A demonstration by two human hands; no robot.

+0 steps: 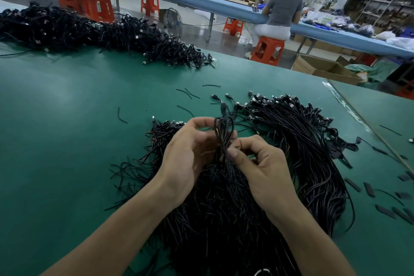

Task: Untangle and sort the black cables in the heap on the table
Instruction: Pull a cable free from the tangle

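A big heap of thin black cables (224,204) lies on the green table (67,130) right in front of me. A looped black cable (224,132) stands up between my hands above the heap. My left hand (190,152) curls its fingers around the loop from the left. My right hand (257,163) pinches the same cable lower down with thumb and fingers. To the right, an aligned bundle of cables with USB plugs (298,132) curves across the table.
A second long heap of black cables (89,31) stretches across the table's far left. Short cut wire bits (188,94) and black sleeve pieces (385,210) lie scattered. Beyond the edge are orange stools (266,50), cardboard boxes (322,67) and a seated person (282,9).
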